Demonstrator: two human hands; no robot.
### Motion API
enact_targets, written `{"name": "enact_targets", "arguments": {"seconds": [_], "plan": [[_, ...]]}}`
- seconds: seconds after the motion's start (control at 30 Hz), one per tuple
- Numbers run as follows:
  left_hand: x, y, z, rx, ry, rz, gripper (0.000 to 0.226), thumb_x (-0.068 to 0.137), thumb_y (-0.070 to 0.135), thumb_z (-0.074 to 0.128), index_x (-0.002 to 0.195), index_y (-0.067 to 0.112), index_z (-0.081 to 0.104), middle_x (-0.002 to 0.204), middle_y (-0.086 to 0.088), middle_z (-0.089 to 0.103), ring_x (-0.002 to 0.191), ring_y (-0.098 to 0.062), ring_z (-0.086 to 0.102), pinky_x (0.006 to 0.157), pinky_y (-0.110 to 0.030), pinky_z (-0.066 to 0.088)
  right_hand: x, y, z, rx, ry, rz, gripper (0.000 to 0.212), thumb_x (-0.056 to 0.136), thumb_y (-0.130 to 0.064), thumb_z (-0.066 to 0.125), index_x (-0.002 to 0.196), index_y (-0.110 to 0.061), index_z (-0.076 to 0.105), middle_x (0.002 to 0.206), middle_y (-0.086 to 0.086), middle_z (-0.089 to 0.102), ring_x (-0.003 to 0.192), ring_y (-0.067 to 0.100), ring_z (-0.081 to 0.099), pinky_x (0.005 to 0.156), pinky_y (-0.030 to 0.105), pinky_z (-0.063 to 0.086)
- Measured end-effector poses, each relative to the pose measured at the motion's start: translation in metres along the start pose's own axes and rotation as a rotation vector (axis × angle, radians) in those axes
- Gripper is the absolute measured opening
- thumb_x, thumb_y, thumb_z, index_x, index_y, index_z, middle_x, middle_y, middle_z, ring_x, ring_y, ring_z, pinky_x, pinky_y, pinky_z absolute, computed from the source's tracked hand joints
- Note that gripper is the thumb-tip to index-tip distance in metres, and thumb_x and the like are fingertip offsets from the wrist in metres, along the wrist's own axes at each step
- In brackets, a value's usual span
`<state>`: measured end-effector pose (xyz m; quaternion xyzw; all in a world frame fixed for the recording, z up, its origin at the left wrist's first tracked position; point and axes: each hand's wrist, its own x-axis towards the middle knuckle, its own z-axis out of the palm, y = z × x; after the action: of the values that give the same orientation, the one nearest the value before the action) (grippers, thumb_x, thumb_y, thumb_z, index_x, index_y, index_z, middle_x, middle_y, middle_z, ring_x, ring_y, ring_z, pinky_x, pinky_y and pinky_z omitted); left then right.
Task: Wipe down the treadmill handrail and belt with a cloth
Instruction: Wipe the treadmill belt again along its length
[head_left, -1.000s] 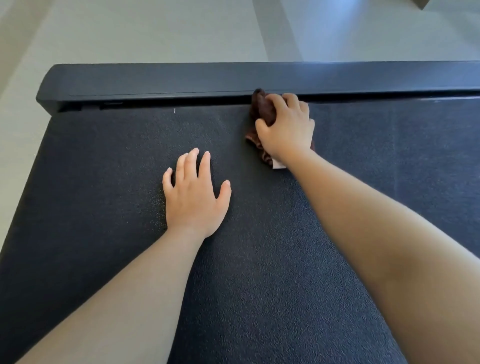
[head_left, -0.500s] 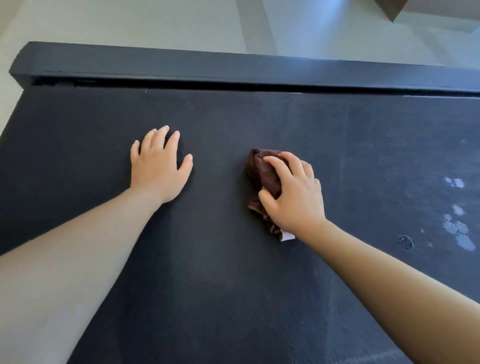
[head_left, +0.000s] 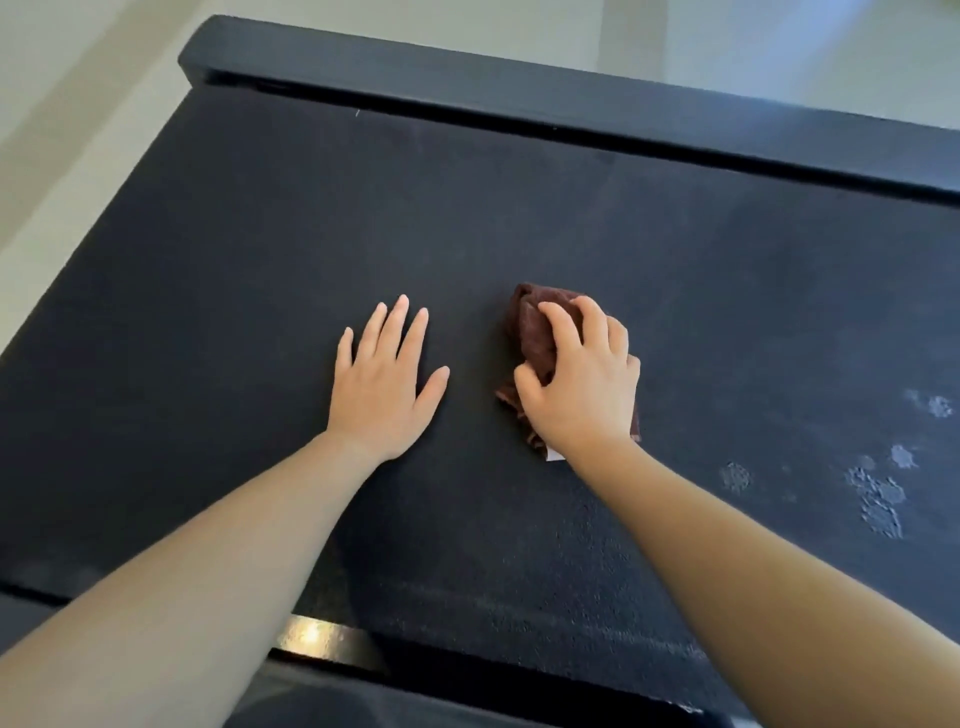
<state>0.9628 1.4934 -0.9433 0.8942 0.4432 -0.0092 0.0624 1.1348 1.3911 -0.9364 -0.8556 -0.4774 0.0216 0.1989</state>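
Observation:
The black treadmill belt (head_left: 249, 270) fills most of the head view. My right hand (head_left: 584, 387) grips a bunched dark brown cloth (head_left: 532, 325) and presses it onto the belt near the middle; a small white tag shows under the wrist. Most of the cloth is hidden by my fingers. My left hand (head_left: 384, 379) lies flat on the belt just left of the cloth, fingers straight and spread. No handrail is in view.
A black end cover (head_left: 519, 91) runs across the far edge of the belt. Pale worn patches (head_left: 878, 493) mark the belt at the right. A dark frame edge with a shiny strip (head_left: 322, 636) lies near me. Light floor (head_left: 78, 104) surrounds the treadmill.
My right hand has drawn the cloth back from the far end cover toward me along the belt. My left hand stays flat on the belt, and the view has tilted.

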Motion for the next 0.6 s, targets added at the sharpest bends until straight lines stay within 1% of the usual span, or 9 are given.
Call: {"name": "enact_targets", "arguments": {"seconds": [0.07, 0.13, 0.23, 0.33, 0.43, 0.6], "plan": [[-0.002, 0.001, 0.0, -0.006, 0.019, -0.011, 0.066, 0.093, 0.051, 0.025, 0.149, 0.02, 0.013, 0.159, -0.002, 0.006, 0.145, -0.02, 0.003, 0.115, -0.047, 0.007, -0.01, 0.003, -0.003, -0.01, -0.003, -0.012, 0.057, 0.077, -0.047, 0.048, 0.13, -0.029, 0.043, 0.141, 0.002, 0.036, 0.124, 0.029, 0.031, 0.091, 0.053, 0.038], [-0.002, 0.0, 0.002, -0.01, 0.041, -0.011, 0.066, 0.092, 0.051, 0.026, 0.148, 0.02, 0.017, 0.158, -0.002, 0.01, 0.145, -0.02, 0.006, 0.115, -0.049, 0.01, 0.001, 0.004, -0.004, -0.008, -0.005, -0.018, 0.057, 0.076, -0.048, 0.047, 0.13, -0.028, 0.044, 0.14, 0.001, 0.038, 0.123, 0.028, 0.031, 0.092, 0.052, 0.038], [0.001, -0.001, 0.004, -0.047, 0.053, -0.001, 0.066, 0.09, 0.052, 0.027, 0.147, 0.02, 0.021, 0.157, -0.002, 0.013, 0.145, -0.02, 0.008, 0.114, -0.05, 0.01, 0.029, 0.001, 0.0, 0.007, 0.035, 0.058, 0.057, 0.078, -0.049, 0.046, 0.132, -0.029, 0.045, 0.14, 0.001, 0.038, 0.124, 0.028, 0.032, 0.094, 0.051, 0.036], [0.001, 0.0, 0.005, -0.071, 0.055, 0.007, 0.066, 0.089, 0.052, 0.026, 0.147, 0.02, 0.021, 0.157, -0.002, 0.012, 0.145, -0.02, 0.006, 0.114, -0.049, 0.008, 0.025, -0.003, 0.005, 0.016, 0.082, 0.107, 0.057, 0.078, -0.046, 0.049, 0.131, -0.028, 0.046, 0.141, 0.001, 0.038, 0.123, 0.028, 0.033, 0.092, 0.05, 0.037], [0.001, -0.002, 0.005, -0.083, 0.048, 0.02, 0.065, 0.091, 0.05, 0.029, 0.147, 0.018, 0.02, 0.158, -0.003, 0.011, 0.145, -0.022, 0.004, 0.113, -0.051, 0.007, -0.01, -0.014, 0.001, 0.011, 0.084, 0.155, 0.057, 0.076, -0.045, 0.051, 0.13, -0.027, 0.046, 0.141, 0.002, 0.038, 0.123, 0.029, 0.034, 0.09, 0.051, 0.039], [0.001, -0.003, 0.004, -0.076, 0.03, 0.048, 0.065, 0.092, 0.048, 0.03, 0.147, 0.014, 0.02, 0.157, -0.007, 0.012, 0.144, -0.026, 0.007, 0.111, -0.054, 0.01, -0.095, -0.045, -0.008, -0.013, 0.015, 0.246, 0.059, 0.079, -0.046, 0.052, 0.134, -0.03, 0.041, 0.145, 0.003, 0.033, 0.129, 0.028, 0.028, 0.097, 0.055, 0.037]]}}
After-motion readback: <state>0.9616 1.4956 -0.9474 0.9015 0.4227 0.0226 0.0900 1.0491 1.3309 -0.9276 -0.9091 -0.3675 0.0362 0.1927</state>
